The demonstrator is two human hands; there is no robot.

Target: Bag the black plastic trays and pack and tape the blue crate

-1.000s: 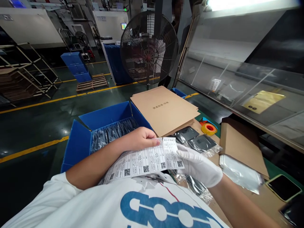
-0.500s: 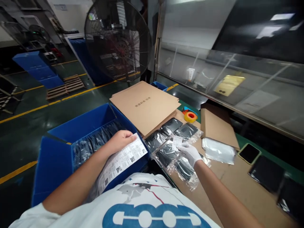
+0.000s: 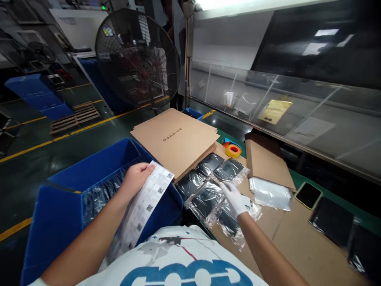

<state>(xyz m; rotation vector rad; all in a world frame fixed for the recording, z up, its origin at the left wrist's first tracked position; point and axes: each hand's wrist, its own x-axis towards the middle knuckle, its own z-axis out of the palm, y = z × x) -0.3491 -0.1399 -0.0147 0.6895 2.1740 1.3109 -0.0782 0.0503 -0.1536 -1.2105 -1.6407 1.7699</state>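
My left hand (image 3: 137, 178) is bare and closed on the upper end of a strip of white printed labels (image 3: 154, 190), which hangs down toward my shirt. Dark squares like printed codes run along its edge. On my right hand (image 3: 233, 196) is a white glove; its fingers are stretched out and touch the flat black items in clear bags (image 3: 206, 196). Several such bagged items lie side by side under and around it. A small white patch shows beside the gloved palm; I cannot tell whether it is a label.
A blue bin (image 3: 98, 159) with bagged items stands at left. Flat cardboard (image 3: 175, 139) is stacked behind. Yellow tape (image 3: 233, 151), clear bags (image 3: 269, 193), a phone (image 3: 308, 195) and a black package (image 3: 333, 220) lie on the table. A large fan (image 3: 138, 59) stands beyond.
The small label earlier seen at my right fingertips no longer shows there, and those fingers now lie on the bags. My left hand has shifted slightly with the label strip; the view has turned a little.
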